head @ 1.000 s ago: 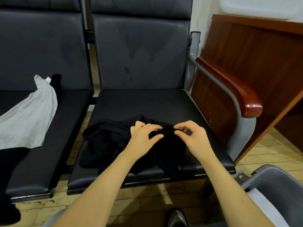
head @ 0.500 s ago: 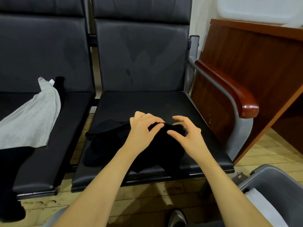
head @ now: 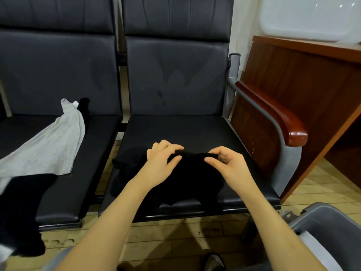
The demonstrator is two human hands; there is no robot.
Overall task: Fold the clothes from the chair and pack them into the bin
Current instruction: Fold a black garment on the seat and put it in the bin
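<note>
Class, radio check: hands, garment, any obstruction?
Left hand and right hand both pinch black garment on chair seat. Unfolded. Grey bin at right, nothing blocking.

Bare seat [head: 175, 128] ahead — armrest [head: 281, 118] walls the right.

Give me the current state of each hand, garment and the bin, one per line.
left hand: pinching the top edge of the black garment.
right hand: pinching the same edge, beside the left.
black garment: bunched on the right seat, not folded, front hanging over the seat edge.
grey garment: loose on the left seat, unfolded.
second dark garment: draped off the left seat's front.
bin: open, something white inside.
</note>
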